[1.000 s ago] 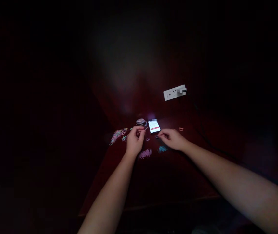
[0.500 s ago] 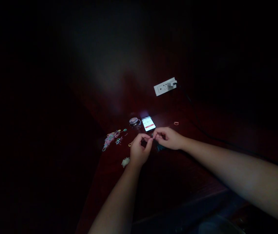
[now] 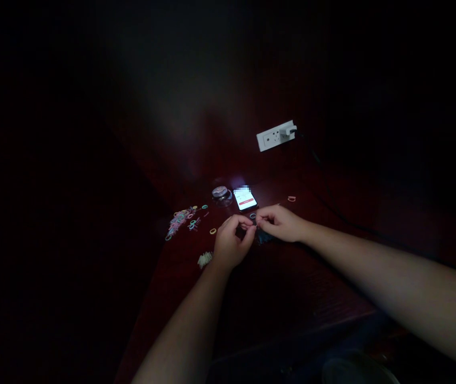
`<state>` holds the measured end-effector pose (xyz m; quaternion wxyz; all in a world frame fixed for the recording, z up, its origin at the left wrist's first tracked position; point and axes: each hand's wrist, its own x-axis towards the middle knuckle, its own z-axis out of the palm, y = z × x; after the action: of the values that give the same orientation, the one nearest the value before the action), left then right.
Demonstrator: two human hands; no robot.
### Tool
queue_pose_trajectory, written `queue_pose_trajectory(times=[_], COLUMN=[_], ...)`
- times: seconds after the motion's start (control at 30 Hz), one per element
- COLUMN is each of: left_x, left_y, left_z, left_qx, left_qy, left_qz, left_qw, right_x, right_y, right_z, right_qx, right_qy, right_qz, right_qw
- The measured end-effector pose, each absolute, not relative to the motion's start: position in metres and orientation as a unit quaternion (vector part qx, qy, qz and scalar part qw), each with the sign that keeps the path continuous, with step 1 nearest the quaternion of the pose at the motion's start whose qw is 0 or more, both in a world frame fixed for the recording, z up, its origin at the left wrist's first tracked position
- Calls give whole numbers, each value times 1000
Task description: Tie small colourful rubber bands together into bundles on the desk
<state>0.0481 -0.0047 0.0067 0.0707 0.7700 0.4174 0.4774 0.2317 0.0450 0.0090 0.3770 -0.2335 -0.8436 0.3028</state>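
Observation:
My left hand [image 3: 232, 241] is pinched closed over the dark red table [image 3: 276, 298], its fingertips close to those of my right hand [image 3: 279, 223], also pinched. What they hold between them is too small to make out. Just beyond the fingertips lies a pale ring-shaped band [image 3: 252, 216]. A dark teal pile [image 3: 264, 238] sits partly under my right hand. Left of my left hand are a yellow band [image 3: 213, 231] and a pale yellow-green pile [image 3: 205, 260]. Farther left spreads a heap of mixed coloured bands [image 3: 180, 220].
A lit phone [image 3: 246, 199] lies beyond my hands, beside a lidded clear jar [image 3: 222, 196]. One pink band [image 3: 292, 199] is at the right. A white socket strip [image 3: 276, 136] has a plug with a dark cable [image 3: 332, 210] running right.
The thin pinkish strand seen between my fingertips earlier is no longer distinguishable. My fingertips remain close together, and the pale ring beyond them is now more visible. The view has shifted slightly.

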Motion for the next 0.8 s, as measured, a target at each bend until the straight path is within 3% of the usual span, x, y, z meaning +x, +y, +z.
queue_pose_trajectory(times=[0.5,0.8], left_x=[44,43], left_y=[-2,0], left_z=[1,-1], left_qx=[767,774], left_qy=[409,424], left_qz=[473,455], left_qw=[141,119], right_x=[233,234], right_y=[46,46], right_z=[9,9], right_qx=[-233,-230], right_qy=[-851,-854], right_qz=[280,282], right_qw=[378,373])
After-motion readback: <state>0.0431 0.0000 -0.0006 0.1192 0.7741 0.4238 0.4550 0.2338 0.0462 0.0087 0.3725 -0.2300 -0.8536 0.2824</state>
